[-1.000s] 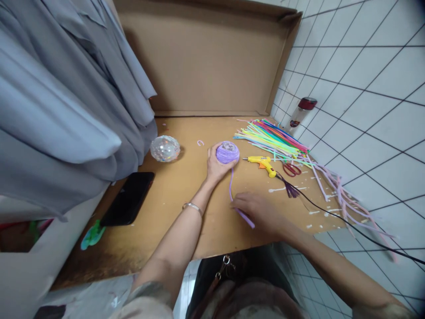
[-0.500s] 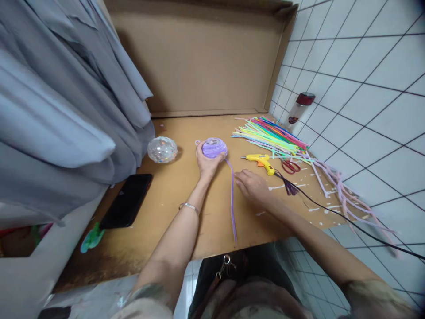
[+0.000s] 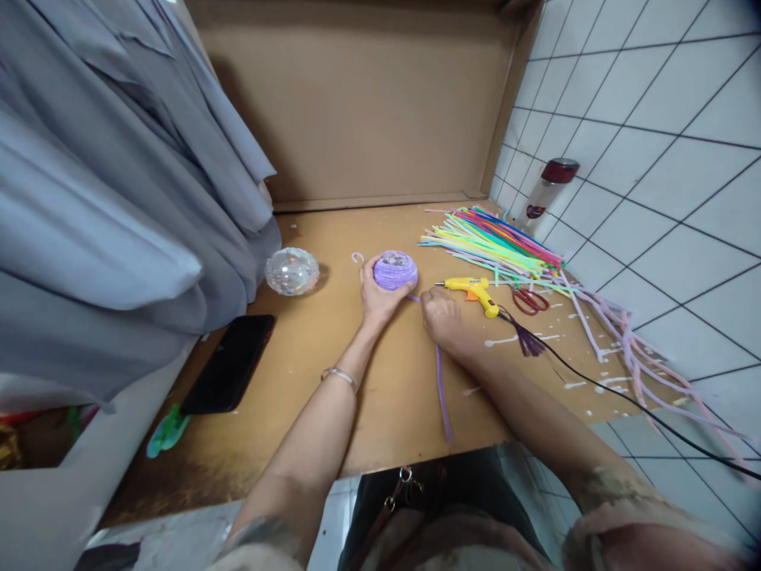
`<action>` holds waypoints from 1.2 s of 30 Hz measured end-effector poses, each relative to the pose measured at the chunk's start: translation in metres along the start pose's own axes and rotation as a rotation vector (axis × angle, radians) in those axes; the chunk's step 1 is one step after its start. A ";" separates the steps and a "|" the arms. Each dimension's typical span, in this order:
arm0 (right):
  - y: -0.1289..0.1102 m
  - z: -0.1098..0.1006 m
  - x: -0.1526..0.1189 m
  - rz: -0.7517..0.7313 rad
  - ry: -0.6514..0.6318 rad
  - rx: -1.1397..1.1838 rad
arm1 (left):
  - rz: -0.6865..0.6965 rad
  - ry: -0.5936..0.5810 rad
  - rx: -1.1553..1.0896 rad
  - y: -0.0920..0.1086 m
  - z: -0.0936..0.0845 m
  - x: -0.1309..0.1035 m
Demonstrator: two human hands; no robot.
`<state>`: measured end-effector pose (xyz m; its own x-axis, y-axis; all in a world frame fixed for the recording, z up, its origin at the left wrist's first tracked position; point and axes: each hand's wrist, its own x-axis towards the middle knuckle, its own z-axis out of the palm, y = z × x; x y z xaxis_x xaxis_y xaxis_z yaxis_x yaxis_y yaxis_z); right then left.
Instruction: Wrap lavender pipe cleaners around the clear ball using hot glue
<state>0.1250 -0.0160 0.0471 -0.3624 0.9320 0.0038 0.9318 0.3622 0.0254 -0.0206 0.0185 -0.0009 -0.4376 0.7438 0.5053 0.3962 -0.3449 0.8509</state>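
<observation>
My left hand (image 3: 380,300) is wrapped round a ball (image 3: 395,271) covered in coils of purple pipe cleaner, with a bare patch on top. From the ball's lower right a loose purple pipe cleaner (image 3: 441,392) runs to my right hand (image 3: 441,316). The right fingers are closed on that strand, and its tail hangs down toward the table's front edge. A small curled purple end (image 3: 357,258) sticks out at the ball's left. Left of it sits a clear faceted plastic ball (image 3: 292,271).
A yellow glue gun (image 3: 472,290) lies right of my hands, its black cord trailing right. Behind it are red scissors (image 3: 530,300) and a heap of coloured pipe cleaners (image 3: 496,246). A red-lidded bottle (image 3: 550,190) stands by the tiled wall. A black phone (image 3: 229,365) lies left.
My right hand has come in and closed on the loose pipe cleaner, pulling it rightward near the ball. My left hand still holds the ball, slightly further right in view.
</observation>
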 end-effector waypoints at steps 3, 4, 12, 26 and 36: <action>0.005 -0.002 -0.002 0.023 0.071 -0.038 | 0.014 -0.022 -0.001 0.003 0.002 -0.004; 0.006 -0.003 -0.002 0.038 0.098 -0.029 | 0.025 -0.043 0.000 0.004 0.002 -0.005; 0.006 -0.015 -0.004 0.004 -0.077 -0.017 | 0.101 -0.123 0.008 0.004 -0.001 -0.006; 0.007 -0.008 -0.006 -0.050 -0.028 0.189 | 0.073 -0.095 0.030 0.003 -0.003 -0.004; 0.066 -0.006 0.007 0.517 0.217 -0.003 | 0.063 -0.094 -0.004 0.003 -0.003 -0.006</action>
<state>0.1841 0.0145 0.0544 0.1454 0.9641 0.2222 0.9894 -0.1418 -0.0318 -0.0195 0.0117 -0.0008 -0.3338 0.7708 0.5426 0.4170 -0.3955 0.8183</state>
